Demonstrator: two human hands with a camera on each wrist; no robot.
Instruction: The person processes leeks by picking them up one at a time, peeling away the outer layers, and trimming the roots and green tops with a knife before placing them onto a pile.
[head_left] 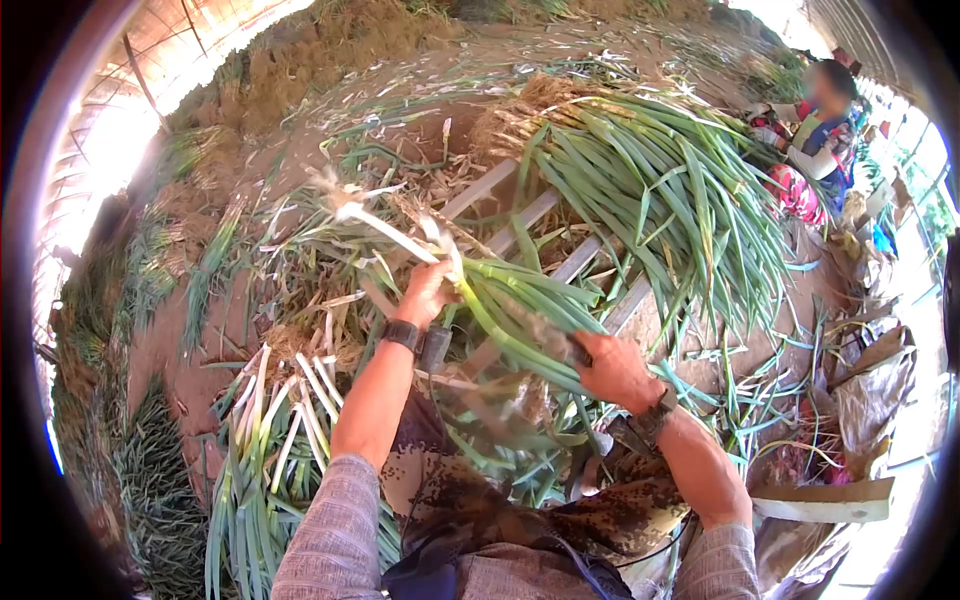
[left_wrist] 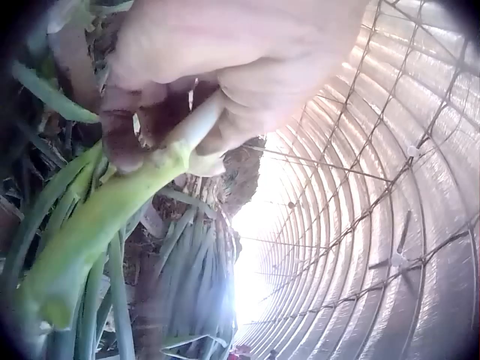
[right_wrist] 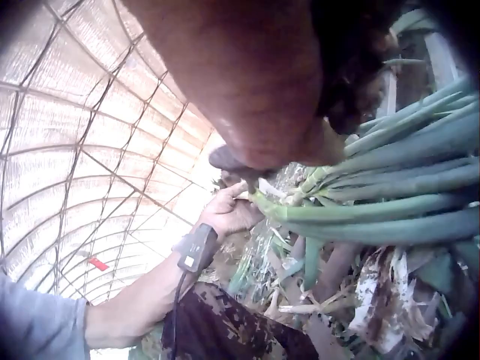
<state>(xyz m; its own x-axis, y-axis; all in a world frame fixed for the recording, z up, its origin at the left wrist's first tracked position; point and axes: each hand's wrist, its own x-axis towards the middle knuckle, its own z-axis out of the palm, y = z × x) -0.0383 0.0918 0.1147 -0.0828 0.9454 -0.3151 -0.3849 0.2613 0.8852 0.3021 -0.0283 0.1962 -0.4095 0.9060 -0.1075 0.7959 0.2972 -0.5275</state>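
My left hand point(head_left: 428, 292) grips the stalk of a long green onion point(head_left: 395, 237), its pale root end up to the left and its leaves running down to the right. Close up in the left wrist view, the fingers curl round the stalk point(left_wrist: 112, 206). My right hand point(head_left: 615, 372) is bent over the green leaves point(head_left: 530, 352), with a dark piece at its thumb side and a brownish blur beside it. In the right wrist view that hand point(right_wrist: 262, 127) hides its own fingers, and I cannot tell what it holds.
A big bundle of green onions point(head_left: 650, 170) lies on a slatted wooden rack point(head_left: 575, 262) ahead. More green onions point(head_left: 290, 420) lie at the left knee. Leaf scraps litter the ground. Another person point(head_left: 825, 140) sits at the far right, near a pale board point(head_left: 825, 500).
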